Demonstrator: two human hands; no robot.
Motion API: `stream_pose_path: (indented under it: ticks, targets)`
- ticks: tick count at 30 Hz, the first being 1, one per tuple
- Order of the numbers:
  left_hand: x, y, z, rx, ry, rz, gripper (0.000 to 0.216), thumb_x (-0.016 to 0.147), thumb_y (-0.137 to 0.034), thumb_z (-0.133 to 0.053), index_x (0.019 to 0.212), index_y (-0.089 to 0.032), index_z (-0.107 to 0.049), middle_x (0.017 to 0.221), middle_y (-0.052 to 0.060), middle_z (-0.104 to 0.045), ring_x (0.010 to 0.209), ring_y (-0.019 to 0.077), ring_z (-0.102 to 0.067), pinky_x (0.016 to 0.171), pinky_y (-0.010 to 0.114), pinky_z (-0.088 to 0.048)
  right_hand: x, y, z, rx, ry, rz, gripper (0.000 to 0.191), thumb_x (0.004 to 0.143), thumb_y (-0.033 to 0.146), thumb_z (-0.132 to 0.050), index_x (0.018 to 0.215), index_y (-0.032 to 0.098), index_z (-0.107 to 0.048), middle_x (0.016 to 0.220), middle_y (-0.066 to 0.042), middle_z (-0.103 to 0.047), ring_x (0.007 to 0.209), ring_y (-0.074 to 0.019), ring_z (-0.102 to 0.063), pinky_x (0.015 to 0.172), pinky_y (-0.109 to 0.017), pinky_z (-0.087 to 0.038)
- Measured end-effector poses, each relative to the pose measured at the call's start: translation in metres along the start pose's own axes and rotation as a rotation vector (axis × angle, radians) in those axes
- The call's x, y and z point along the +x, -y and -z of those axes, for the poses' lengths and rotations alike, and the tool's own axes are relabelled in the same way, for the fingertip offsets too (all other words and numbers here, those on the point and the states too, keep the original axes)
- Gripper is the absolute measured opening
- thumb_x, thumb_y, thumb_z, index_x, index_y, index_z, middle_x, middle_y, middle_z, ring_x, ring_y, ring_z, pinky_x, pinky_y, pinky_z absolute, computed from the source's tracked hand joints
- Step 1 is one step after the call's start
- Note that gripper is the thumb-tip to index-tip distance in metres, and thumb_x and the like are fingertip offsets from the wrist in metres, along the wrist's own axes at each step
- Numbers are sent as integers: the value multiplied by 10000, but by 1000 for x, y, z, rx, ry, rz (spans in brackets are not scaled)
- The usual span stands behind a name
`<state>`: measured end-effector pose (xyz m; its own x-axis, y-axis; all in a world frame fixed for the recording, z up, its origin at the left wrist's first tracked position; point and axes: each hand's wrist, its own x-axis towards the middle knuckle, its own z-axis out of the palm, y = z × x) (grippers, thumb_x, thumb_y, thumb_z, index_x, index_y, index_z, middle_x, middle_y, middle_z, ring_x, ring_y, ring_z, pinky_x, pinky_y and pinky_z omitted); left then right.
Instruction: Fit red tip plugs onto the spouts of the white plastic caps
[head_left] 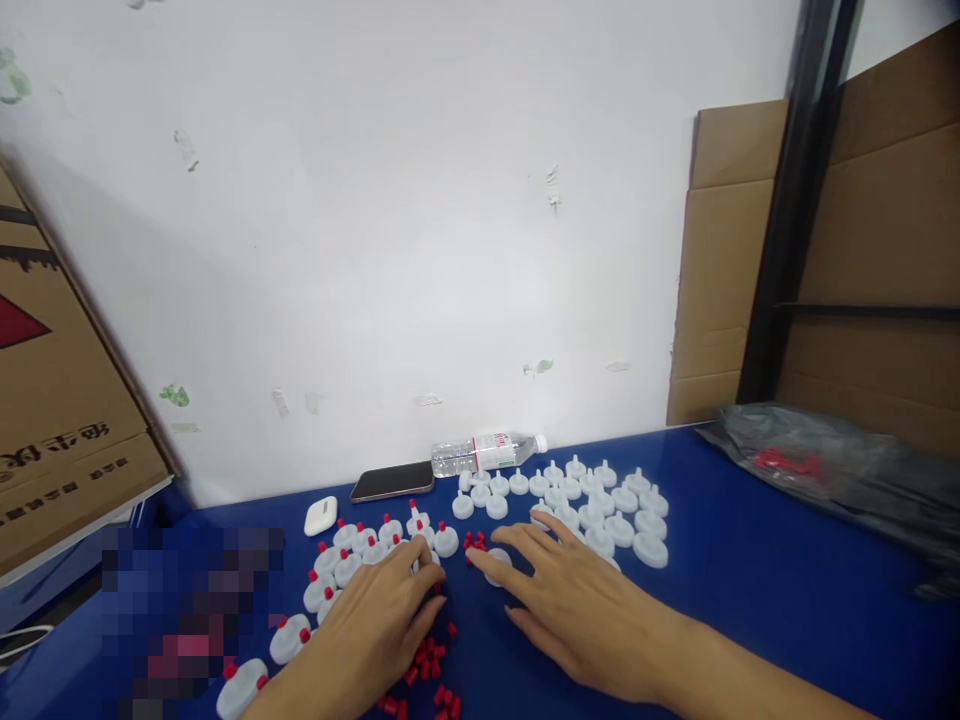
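My left hand (pixel 379 610) lies on the blue table (pixel 750 560), fingers curled together at a white disc-shaped part near small red caps (pixel 431 660). My right hand (pixel 570 600) is spread flat, its fingertips resting on a plain white disc part (pixel 496 566) beside a few red caps (pixel 474 543). Left of the hands lie several white parts fitted with red caps (pixel 352 545). Behind the right hand sits a cluster of several plain white parts (pixel 600 500).
A phone (pixel 392 481), a lying water bottle (pixel 487 453) and a small white case (pixel 321 515) rest by the white wall. A grey plastic bag (pixel 840 465) with red bits lies at right. Cardboard boxes (pixel 52 420) stand left, cardboard sheets (pixel 720 260) right.
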<state>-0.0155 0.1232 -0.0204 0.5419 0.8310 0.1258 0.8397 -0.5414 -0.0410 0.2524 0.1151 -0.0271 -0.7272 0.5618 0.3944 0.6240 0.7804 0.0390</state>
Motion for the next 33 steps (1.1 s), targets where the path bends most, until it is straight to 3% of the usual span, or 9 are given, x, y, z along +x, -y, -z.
stream_pose_path:
  ticks: [2, 8, 13, 17, 23, 29, 33]
  targets:
    - [1, 0, 0, 5, 10, 1, 214, 1031, -165, -497, 1130, -248, -668, 1148, 62, -630, 971, 268, -687, 786, 398, -531, -1, -1, -3, -16, -11, 6, 517, 1031, 279, -519, 1527, 240, -378, 1403, -113, -558, 1280, -300, -543, 1168, -598, -348]
    - [4, 2, 2, 32, 48, 11, 261, 1035, -145, -466, 1119, -253, -688, 1122, 61, -646, 947, 274, -693, 763, 402, -535, -1, -3, -7, -62, -11, -46, 282, 1009, 199, -522, 1281, 238, -583, 1095, -61, -624, 1047, -253, -622, 1110, -559, -385]
    - [1, 3, 2, 8, 27, 34, 311, 1053, -166, -423, 1094, -266, -714, 1068, 55, -668, 941, 268, -691, 774, 400, -527, 1, -4, -6, -29, 25, -42, 247, 988, 82, -479, 1122, 222, -630, 1070, -62, -630, 951, -222, -633, 1033, -490, -422]
    - [2, 4, 0, 27, 39, 27, 346, 1035, -113, -413, 1101, -270, -714, 1062, 51, -678, 931, 266, -695, 759, 393, -524, 1, -4, -4, -35, 33, -11, 247, 976, 64, -495, 1104, 220, -638, 1086, -61, -643, 957, -222, -631, 1019, -472, -420]
    - [3, 0, 1, 67, 51, 11, 240, 1035, -136, -455, 1060, -233, -674, 1070, 59, -678, 949, 278, -691, 747, 390, -515, 2, -3, -5, -52, 64, -53, 194, 984, 66, -528, 1027, 220, -639, 1049, -42, -650, 832, -214, -625, 817, -390, -478]
    - [-2, -7, 5, -89, -89, -15, 173, 1027, -166, -448, 1018, -241, -604, 970, 23, -682, 872, 232, -686, 739, 353, -484, 1, -2, -5, 83, 70, -125, 140, 974, 117, -640, 1035, 243, -653, 1075, -7, -660, 808, -186, -637, 729, -318, -466]
    - [-5, -10, 7, -211, -232, -93, 168, 1033, -192, -445, 1033, -259, -599, 908, 3, -684, 811, 196, -676, 714, 310, -472, 1, -4, -1, 137, 17, -55, 233, 928, 125, -731, 1086, 271, -642, 1129, 26, -662, 840, -153, -632, 739, -283, -446]
